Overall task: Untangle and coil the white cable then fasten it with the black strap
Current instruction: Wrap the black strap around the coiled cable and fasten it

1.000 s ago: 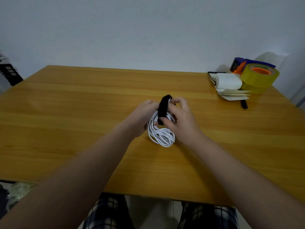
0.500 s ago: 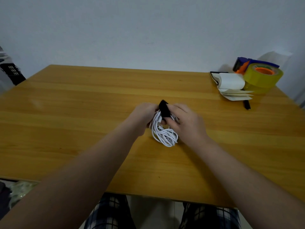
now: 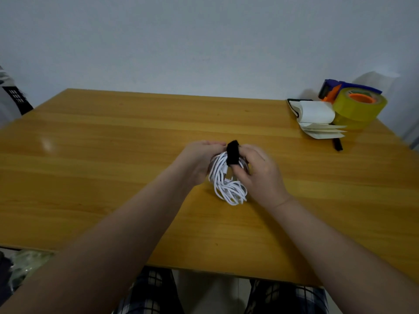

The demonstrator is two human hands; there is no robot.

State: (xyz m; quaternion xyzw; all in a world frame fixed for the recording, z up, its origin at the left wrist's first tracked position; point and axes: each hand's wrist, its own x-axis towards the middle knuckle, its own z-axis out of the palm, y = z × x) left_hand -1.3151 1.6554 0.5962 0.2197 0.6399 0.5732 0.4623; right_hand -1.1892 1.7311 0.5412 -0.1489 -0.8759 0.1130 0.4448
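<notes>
fingers (image 3: pixel 251 151) clenched, none released. over the table (image 3: pixel 113 155), i note left hand (image 3: pixel 199 162) grasping the coiled cable (image 3: pixel 229 191), right hand (image 3: pixel 260 175) pinching the strap (image 3: pixel 232 152). upright a second ago, it now wraps the coil. fastening nearly done, i judge.

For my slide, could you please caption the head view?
Left hand and right hand hold the coiled white cable, black strap around it.

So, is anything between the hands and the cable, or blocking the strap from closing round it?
Nothing visible. The left hand and right hand already hold the coiled cable, the strap wrapped over its top between them. Notebook and tape sit far off to the right.
</notes>
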